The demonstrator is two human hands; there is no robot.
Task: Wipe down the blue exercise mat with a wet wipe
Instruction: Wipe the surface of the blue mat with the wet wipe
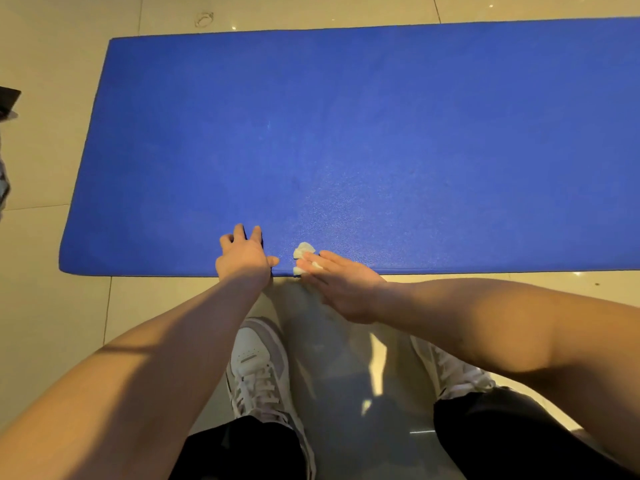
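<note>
Nearest the lens: two bare forearms reaching fwd, and below them knees in dark trousers (242, 452), w/ a pair of white sneakers (258, 368) planted on the floor btwn them.

Right hand (341, 292): grip is not closed. Fingers lie straight and flat, pointing up-left, pressing the wet wipe (304, 250) down onto the blue mat (346, 133). The wipe is white and bunched up; parts of it poke out past the fingertips and on the near side of them, and a bit shows over one finger. Whether any of it is tucked btwn the fingers can't be told. Heel of the hand and wrist hang off the mat's near edge, over the floor.

Left hand (244, 258): grip holds nothing. Fingers spread, tips resting on the mat just inside its near edge, thumb pointing right toward the wipe. The two hands are near each other but apart, w/ a strip of bare mat btwn thumb and wipe.

The mat lies flat on the floor, long side running left-right across the view, right end cut off by the frame. Hands and wipe sit at its near long edge, approx mid-frame. Surface looks finely textured, w/ a lighter sheen around the hands.

Floor (52, 323): glossy beige tiles w/ thin grout lines and light reflections. Beyond the mat's far left corner, a faint ring-shaped mark (204, 19) on a tile. At the far left edge, a dark object (8, 98), mostly cut off; can't tell what it is.
</note>
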